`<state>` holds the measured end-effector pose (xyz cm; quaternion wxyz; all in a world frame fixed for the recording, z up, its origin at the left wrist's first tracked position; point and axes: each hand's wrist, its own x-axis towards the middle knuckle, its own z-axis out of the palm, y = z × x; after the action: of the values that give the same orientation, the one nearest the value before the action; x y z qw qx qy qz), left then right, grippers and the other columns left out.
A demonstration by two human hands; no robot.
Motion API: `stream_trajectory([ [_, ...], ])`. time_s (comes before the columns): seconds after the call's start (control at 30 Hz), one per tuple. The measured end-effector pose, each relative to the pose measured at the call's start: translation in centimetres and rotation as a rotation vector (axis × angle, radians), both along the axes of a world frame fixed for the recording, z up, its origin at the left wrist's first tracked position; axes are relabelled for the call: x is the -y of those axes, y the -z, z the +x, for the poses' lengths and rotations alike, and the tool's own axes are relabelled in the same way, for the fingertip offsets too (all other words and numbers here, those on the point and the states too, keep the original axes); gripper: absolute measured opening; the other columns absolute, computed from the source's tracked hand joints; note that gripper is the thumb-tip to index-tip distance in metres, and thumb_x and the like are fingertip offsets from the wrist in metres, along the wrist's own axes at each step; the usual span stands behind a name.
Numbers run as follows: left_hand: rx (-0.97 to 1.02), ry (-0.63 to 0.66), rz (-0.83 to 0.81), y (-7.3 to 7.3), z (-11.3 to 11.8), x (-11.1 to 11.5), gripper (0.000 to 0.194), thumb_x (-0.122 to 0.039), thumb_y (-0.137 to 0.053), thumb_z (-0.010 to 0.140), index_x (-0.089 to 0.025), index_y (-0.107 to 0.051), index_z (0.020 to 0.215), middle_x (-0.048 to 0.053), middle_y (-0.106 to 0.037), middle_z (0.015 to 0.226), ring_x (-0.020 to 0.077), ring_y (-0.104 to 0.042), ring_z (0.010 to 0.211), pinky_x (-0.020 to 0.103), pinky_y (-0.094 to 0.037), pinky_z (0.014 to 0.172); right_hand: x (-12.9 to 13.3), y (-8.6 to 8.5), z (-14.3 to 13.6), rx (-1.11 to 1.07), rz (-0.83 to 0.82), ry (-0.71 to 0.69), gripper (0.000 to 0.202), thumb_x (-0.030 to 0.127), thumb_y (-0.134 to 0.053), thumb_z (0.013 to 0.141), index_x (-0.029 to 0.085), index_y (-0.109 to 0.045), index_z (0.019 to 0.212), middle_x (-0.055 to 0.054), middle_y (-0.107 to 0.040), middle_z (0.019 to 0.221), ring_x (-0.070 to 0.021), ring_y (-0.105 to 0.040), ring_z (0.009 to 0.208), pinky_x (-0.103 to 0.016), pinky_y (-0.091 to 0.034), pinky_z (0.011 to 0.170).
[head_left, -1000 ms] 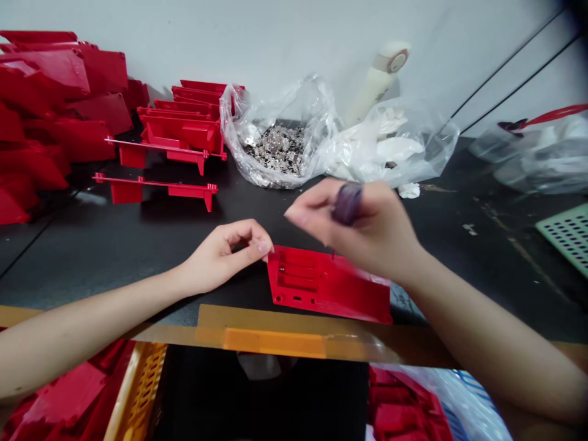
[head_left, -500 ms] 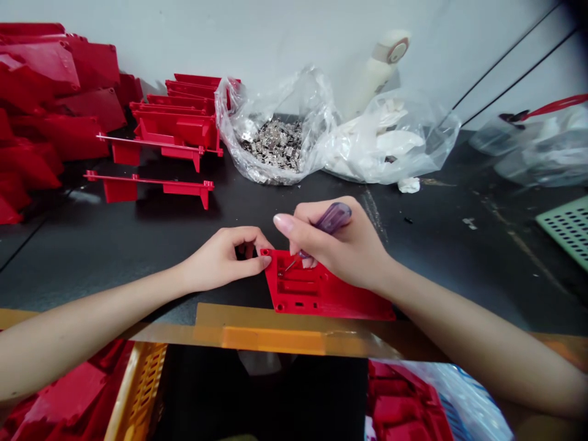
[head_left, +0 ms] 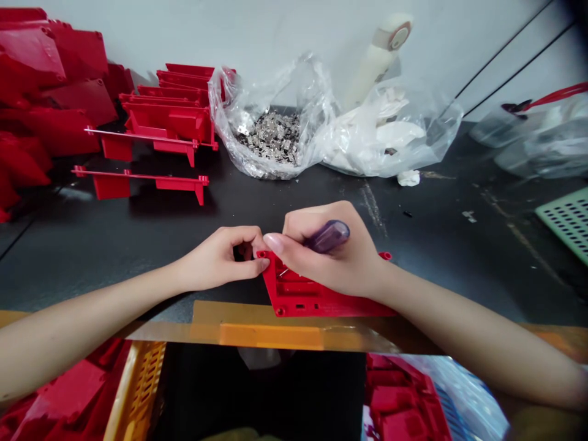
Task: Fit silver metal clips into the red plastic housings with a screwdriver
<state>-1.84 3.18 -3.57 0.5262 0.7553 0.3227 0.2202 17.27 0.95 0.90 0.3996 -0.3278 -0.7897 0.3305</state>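
A red plastic panel [head_left: 294, 300] lies at the front edge of the black table. My left hand [head_left: 225, 260] pinches its upper left corner between thumb and fingers. Wrapped round a purple-handled tool [head_left: 328, 237], my right hand [head_left: 337, 257] rests over the panel's middle and hides much of it. The tool's thin metal shaft points down and left into a recess near the panel's left end. Its very tip is too small to make out clearly.
Stacked red panels [head_left: 78, 131] fill the back left. An open plastic bag of small metal pieces [head_left: 275, 138] stands at the back, beside a bag of white items [head_left: 399, 131] and a pale bottle [head_left: 376, 61]. A green perforated tray [head_left: 567, 223] lies right, a yellow crate [head_left: 144, 392] below.
My right hand has shifted slightly left and down, and the tool's handle is tilted lower. My left hand keeps its grip on the corner. The whole view has shifted a little.
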Motion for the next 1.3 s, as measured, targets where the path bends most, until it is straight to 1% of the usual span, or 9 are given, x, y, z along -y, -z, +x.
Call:
stream_trajectory([
  [0.2,-0.025,-0.004,-0.020,0.00,-0.04,-0.04,0.016,-0.030,-0.062,0.078,-0.014,-0.060,0.082,0.001,-0.062,0.080,0.0136,-0.055,0.072,0.024,-0.044,0.064,0.16,-0.17,-0.10,-0.009,-0.002,0.011,0.043,0.034,-0.070,0.080,0.014,-0.047,0.050,0.004,-0.047,0.052,-0.0037,-0.038,0.048,-0.019,-0.030,0.045],
  [0.27,-0.026,-0.001,-0.037,-0.01,-0.05,-0.03,0.015,-0.029,-0.062,0.077,-0.014,-0.059,0.080,0.001,-0.062,0.080,0.0128,-0.054,0.071,0.024,-0.043,0.063,0.14,-0.13,-0.11,-0.019,-0.003,0.002,0.044,0.037,-0.071,0.078,0.014,-0.047,0.050,0.003,-0.048,0.054,-0.0041,-0.039,0.049,-0.019,-0.031,0.045],
  [0.37,-0.036,0.005,-0.048,-0.10,-0.03,0.01,0.017,-0.031,-0.062,0.078,-0.015,-0.056,0.075,-0.001,-0.058,0.072,0.0123,-0.052,0.067,0.023,-0.041,0.060,0.12,-0.06,-0.02,-0.082,-0.009,-0.011,0.045,0.040,-0.070,0.079,0.014,-0.046,0.050,0.003,-0.048,0.054,-0.0040,-0.039,0.048,-0.019,-0.031,0.044],
  [0.5,-0.044,0.007,-0.035,-0.15,-0.01,0.00,0.017,-0.031,-0.062,0.081,-0.016,-0.056,0.075,-0.002,-0.057,0.067,0.0153,-0.057,0.073,0.026,-0.046,0.068,0.18,-0.06,0.12,-0.095,-0.039,0.003,0.046,0.039,-0.062,0.086,0.015,-0.047,0.050,0.004,-0.046,0.051,-0.0042,-0.038,0.047,-0.020,-0.032,0.046],
  [0.6,-0.032,0.005,-0.016,-0.10,-0.01,-0.07,0.015,-0.030,-0.064,0.079,-0.017,-0.057,0.074,-0.001,-0.060,0.069,0.0171,-0.059,0.079,0.028,-0.048,0.073,0.20,-0.07,0.05,-0.075,-0.027,-0.001,0.046,0.039,-0.062,0.087,0.015,-0.046,0.050,0.003,-0.047,0.052,-0.0042,-0.038,0.047,-0.020,-0.031,0.046],
  [0.77,-0.020,-0.005,0.004,-0.07,-0.01,-0.03,0.015,-0.030,-0.064,0.078,-0.016,-0.061,0.079,0.002,-0.065,0.079,0.0171,-0.060,0.079,0.028,-0.049,0.071,0.27,-0.28,-0.11,-0.002,0.074,-0.044,0.044,0.033,-0.063,0.086,0.015,-0.043,0.051,0.005,-0.043,0.053,-0.0039,-0.036,0.048,-0.020,-0.030,0.048],
  [1.0,-0.014,-0.004,0.004,0.02,-0.01,0.02,0.017,-0.032,-0.064,0.079,-0.016,-0.063,0.084,0.001,-0.065,0.078,0.0164,-0.060,0.076,0.027,-0.049,0.068,0.40,-0.29,-0.16,0.020,0.106,-0.008,0.048,0.031,-0.059,0.089,0.017,-0.035,0.050,0.005,-0.037,0.051,-0.0044,-0.032,0.047,-0.021,-0.028,0.046],
  [1.2,-0.001,0.010,0.000,0.07,-0.01,0.02,0.016,-0.032,-0.064,0.079,-0.017,-0.060,0.077,0.000,-0.062,0.071,0.0174,-0.060,0.078,0.028,-0.049,0.072,0.31,0.07,-0.24,-0.009,0.109,-0.030,0.045,0.029,-0.061,0.088,0.017,-0.036,0.052,0.006,-0.035,0.053,-0.0041,-0.030,0.047,-0.020,-0.028,0.046],
  [1.3,0.008,0.009,-0.001,0.11,0.03,0.03,0.016,-0.031,-0.063,0.080,-0.017,-0.058,0.075,0.000,-0.061,0.071,0.0170,-0.059,0.078,0.028,-0.049,0.073,0.37,0.15,-0.29,-0.009,0.100,-0.028,0.046,0.026,-0.059,0.088,0.017,-0.032,0.051,0.006,-0.033,0.053,-0.0041,-0.029,0.047,-0.020,-0.029,0.047],
])
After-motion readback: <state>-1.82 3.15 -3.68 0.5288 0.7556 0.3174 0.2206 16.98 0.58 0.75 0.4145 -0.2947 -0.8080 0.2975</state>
